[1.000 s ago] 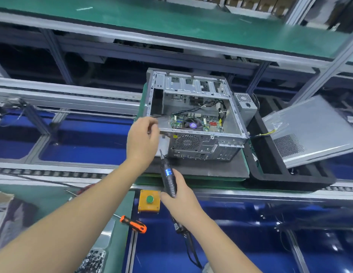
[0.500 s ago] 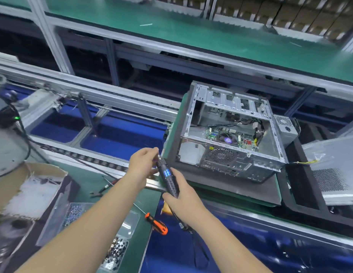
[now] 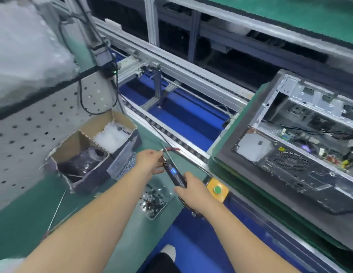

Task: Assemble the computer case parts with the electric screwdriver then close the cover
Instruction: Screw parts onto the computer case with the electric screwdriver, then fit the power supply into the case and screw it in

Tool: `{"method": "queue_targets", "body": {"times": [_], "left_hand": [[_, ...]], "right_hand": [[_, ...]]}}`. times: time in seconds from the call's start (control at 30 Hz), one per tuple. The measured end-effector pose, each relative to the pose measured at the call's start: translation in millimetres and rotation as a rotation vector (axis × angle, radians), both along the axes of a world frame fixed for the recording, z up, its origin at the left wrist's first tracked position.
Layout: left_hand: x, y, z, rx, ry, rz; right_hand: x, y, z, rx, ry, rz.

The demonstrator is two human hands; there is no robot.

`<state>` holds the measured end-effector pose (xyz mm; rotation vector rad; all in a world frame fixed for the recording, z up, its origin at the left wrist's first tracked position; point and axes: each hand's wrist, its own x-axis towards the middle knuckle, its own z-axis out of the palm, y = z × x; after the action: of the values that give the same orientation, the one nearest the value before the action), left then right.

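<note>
- At the centre of the view, the right hand (image 3: 193, 192) wraps its fingers around the electric screwdriver (image 3: 174, 173), tip pointing toward eleven o'clock.
- The left hand (image 3: 150, 161) pinches at the tip of the tool; it may be seating a screw there, but the blur hides anything that small.
- Over at three o'clock the computer case (image 3: 293, 146) lies open on its green pallet (image 3: 248, 107), well apart from both hands, with no cover in view.
- Directly below the hands sits the clear tray of screws (image 3: 154, 200), with a cardboard box (image 3: 92, 150) at nine o'clock.
- Risk one: if a screw is on the tip, the swing across to the case could shake it off into the blue gap under the conveyor.
- Risk two: pressing the trigger now would spin the tip against the pinching fingertips.
- Risk three: a screw carried crooked would start cross-threaded in thin sheet metal.
</note>
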<state>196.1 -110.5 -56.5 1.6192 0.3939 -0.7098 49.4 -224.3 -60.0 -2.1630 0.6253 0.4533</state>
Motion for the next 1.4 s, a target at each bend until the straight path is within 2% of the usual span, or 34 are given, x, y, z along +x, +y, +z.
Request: {"method": "queue_targets", "body": {"times": [0.23,0.43,0.6,0.73,0.97,1.1,1.2,1.4], "left_hand": [[-34,94,0,0.047,-0.032,0.287],[-86,146,-23,0.196,-0.008,0.438],[-104,167,-43,0.174,0.055,0.412],[-103,166,-55,0.170,0.036,0.373],[-92,167,-66,0.311,-0.020,0.169],[-86,162,-43,0.466,-0.078,0.154],[-77,137,2,0.554,-0.248,0.119],[-81,-4,124,0.331,-0.625,-0.014]], "right_hand": [[26,83,-25,-0.003,-0.043,0.241],[14,138,-40,-0.042,-0.036,0.438],[15,159,-54,-0.094,-0.017,0.500],[28,167,-64,-0.123,0.004,0.498],[49,172,-69,-0.199,0.013,0.539],[62,162,-38,-0.179,-0.034,0.527],[74,134,8,-0.193,-0.087,0.501],[40,-1,143,-0.219,-0.346,0.381]]}}
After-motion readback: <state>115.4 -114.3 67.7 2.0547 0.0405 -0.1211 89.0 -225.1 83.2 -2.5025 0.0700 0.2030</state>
